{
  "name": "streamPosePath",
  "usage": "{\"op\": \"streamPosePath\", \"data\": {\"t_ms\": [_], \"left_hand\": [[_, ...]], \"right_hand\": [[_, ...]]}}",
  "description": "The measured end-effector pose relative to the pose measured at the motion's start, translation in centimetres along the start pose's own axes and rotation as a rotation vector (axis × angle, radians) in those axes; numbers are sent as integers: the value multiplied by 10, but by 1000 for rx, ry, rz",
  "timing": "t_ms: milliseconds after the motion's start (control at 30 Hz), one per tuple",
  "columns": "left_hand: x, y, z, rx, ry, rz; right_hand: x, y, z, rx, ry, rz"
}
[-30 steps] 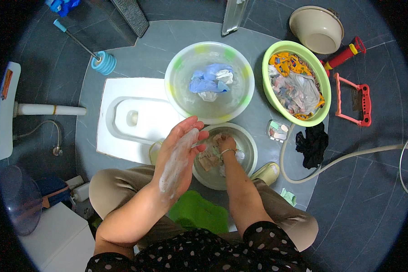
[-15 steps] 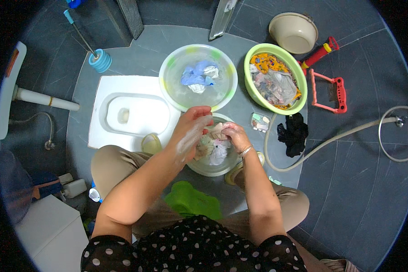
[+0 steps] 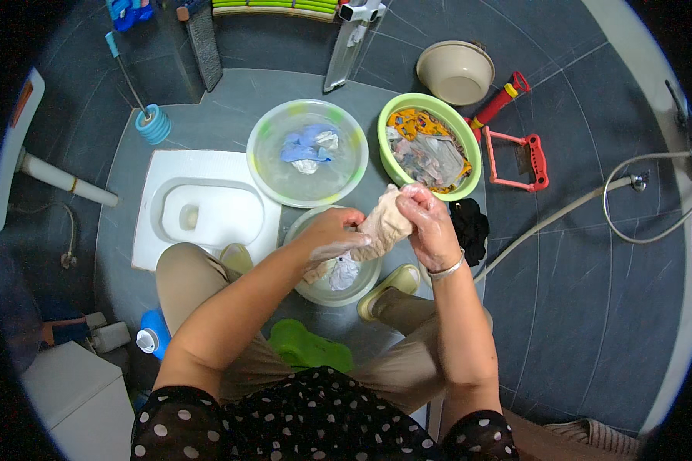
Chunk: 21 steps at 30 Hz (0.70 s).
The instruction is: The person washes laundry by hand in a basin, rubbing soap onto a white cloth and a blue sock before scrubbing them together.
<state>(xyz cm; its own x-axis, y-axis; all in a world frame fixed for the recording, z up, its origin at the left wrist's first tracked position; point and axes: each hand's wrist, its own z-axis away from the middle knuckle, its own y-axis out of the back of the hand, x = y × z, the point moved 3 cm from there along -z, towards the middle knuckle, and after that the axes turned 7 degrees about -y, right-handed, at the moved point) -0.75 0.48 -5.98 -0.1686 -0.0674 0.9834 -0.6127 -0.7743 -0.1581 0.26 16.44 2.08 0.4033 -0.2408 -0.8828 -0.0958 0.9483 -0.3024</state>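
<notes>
A wet, small beige cloth (image 3: 380,226) is stretched between my two hands above a translucent basin (image 3: 367,285). My right hand (image 3: 430,229), soapy at the fingers, pinches the cloth's upper right end. At its lower left end, my left hand (image 3: 332,237) has its fingers closed around the fabric, with suds on the thumb side. In the basin beneath lies a white cloth (image 3: 344,273), partly covered by my left hand and forearm. Beyond it stands a larger basin (image 3: 351,187) with yellow-green patches, holding a blue cloth (image 3: 303,144) and white cloth in water.
A squat toilet (image 3: 148,219) is at the left. Light green basin (image 3: 390,154) with laundry, beige basin (image 3: 457,71) and red folding frame (image 3: 534,161) stand at the far right. Black cloth (image 3: 471,230) and hose (image 3: 565,220) lie right; green stool (image 3: 304,346) sits below me.
My hands have lifted the beige cloth out of the basin, up and toward the right. My left hand, apart from it with raised fingers before, now holds it too. The view has shifted.
</notes>
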Motion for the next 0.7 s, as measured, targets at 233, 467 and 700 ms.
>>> {"op": "streamPosePath", "data": {"t_ms": [233, 467, 700], "left_hand": [[11, -5, 4, -76, 126, 227], [39, -6, 9, 40, -22, 229], [48, -6, 7, 179, -156, 264]], "right_hand": [[-13, 18, -9, 206, 59, -48], [-26, 9, -2, 17, 115, 195], [-19, -16, -2, -39, 223, 640]]}}
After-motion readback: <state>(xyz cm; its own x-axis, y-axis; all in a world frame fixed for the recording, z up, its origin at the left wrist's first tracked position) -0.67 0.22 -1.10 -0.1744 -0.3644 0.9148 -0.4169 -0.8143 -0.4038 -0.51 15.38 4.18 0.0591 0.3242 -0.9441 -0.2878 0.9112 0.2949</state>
